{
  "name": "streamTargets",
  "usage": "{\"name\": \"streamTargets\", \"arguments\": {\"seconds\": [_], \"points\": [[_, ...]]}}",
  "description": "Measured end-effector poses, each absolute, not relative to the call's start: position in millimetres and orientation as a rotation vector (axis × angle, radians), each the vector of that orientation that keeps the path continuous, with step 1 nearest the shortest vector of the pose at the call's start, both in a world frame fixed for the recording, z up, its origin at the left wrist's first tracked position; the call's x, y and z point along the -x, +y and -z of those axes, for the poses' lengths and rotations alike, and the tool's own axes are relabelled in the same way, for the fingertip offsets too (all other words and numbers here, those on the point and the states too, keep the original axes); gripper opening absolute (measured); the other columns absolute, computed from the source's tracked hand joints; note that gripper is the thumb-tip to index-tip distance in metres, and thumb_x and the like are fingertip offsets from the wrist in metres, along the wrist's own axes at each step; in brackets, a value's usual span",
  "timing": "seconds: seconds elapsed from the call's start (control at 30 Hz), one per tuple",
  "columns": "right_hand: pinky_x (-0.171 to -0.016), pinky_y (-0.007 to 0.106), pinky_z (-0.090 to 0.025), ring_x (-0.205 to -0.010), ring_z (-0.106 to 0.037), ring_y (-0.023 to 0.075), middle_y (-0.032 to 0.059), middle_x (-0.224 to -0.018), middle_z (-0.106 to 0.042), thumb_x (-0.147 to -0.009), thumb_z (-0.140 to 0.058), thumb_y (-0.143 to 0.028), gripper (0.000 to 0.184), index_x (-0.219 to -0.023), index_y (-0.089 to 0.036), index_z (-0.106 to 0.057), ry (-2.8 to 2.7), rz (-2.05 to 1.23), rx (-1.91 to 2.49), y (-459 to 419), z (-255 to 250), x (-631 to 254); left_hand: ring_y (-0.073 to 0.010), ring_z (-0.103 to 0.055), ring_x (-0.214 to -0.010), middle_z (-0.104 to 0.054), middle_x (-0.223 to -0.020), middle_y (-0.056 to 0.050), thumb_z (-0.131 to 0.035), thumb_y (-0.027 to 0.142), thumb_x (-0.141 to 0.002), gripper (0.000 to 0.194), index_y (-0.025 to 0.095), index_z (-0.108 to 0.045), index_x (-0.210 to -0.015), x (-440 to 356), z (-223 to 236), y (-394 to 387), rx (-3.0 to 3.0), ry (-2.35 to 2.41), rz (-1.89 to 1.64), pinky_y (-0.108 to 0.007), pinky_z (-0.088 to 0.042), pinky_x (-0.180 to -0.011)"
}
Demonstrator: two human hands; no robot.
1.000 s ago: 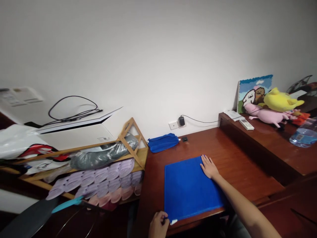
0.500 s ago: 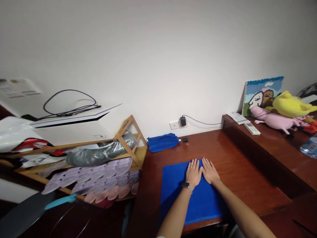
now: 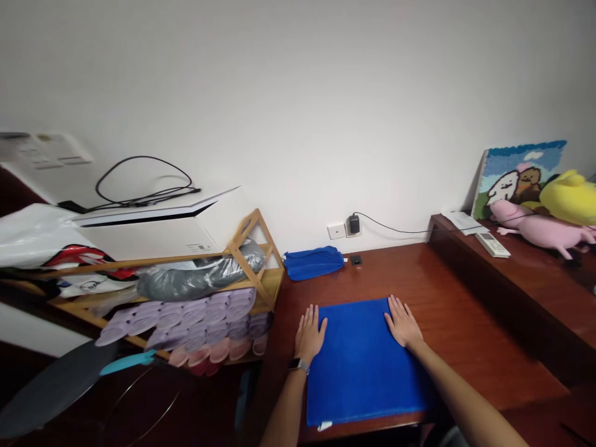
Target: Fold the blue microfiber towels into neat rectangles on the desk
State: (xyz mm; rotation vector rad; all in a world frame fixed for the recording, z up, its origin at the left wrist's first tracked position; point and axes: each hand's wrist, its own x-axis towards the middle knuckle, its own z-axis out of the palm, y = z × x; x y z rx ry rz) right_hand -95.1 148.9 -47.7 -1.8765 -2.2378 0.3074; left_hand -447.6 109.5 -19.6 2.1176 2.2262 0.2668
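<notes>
While a pale wall (image 3: 298,112) is filling most of my view, a glossy reddish-brown desk (image 3: 395,276) is running along its foot, and a raised side surface (image 3: 554,282) is bearing a propped dog picture (image 3: 524,177) and plush toys (image 3: 535,230) on the right. To the left, a wooden rack (image 3: 274,292) is holding rows of lilac and pink slippers (image 3: 205,316). A white box (image 3: 153,239) is sitting on top, its contents hidden, and a black cable (image 3: 139,202) is lying across it. Below the box, clear plastic is wrapping a grey bundle (image 3: 186,282). Before me, a blue cloth (image 3: 367,366) is lying flat at the desk's near edge. My left hand (image 3: 310,334) and right hand (image 3: 405,324) are resting palm-down, fingers slightly spread, well apart at its far corners. Beyond them, a smaller blue bundle (image 3: 314,264) is lying near the wall, and a black plug (image 3: 354,223) is sitting in a socket.
</notes>
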Motion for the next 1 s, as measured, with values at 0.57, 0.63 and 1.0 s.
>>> {"name": "streamTargets", "arguments": {"seconds": [0.57,0.63,1.0], "points": [[-0.131,0.046,-0.010,-0.161,-0.014,0.0217,0.0090,-0.173,-0.021,-0.105,-0.016,-0.051,0.072,-0.168,-0.015,-0.017,-2.257,-0.326,1.879,150,42,97,-0.0263,-0.025,-0.159,-0.034,-0.169,-0.010,-0.023,0.046,-0.108,0.066,0.015,-0.023,-0.167,327,8,121,-2.466,1.842,-0.520,-0.050,-0.019,-0.131],[-0.131,0.046,-0.010,-0.161,-0.013,0.0217,0.0086,-0.173,-0.021,-0.105,-0.017,-0.048,0.070,-0.168,-0.016,-0.019,-2.280,-0.331,1.873,150,44,96,-0.0256,-0.023,-0.159,-0.031,-0.170,-0.010,-0.021,0.049,-0.108,0.067,0.016,-0.019,-0.167,278,11,126,-2.502,1.691,-0.535,-0.050,-0.020,-0.131],[-0.131,0.046,-0.010,-0.161,-0.016,0.0224,0.0083,-0.173,-0.023,-0.105,-0.014,-0.051,0.073,-0.167,-0.013,-0.020,-2.234,-0.320,1.855,152,52,95,-0.0285,-0.023,-0.159,-0.030,-0.170,-0.012,-0.021,0.060,-0.106,0.074,0.016,-0.025,-0.166,370,22,122,-2.273,2.005,-0.296,-0.052,-0.021,-0.130]]}}
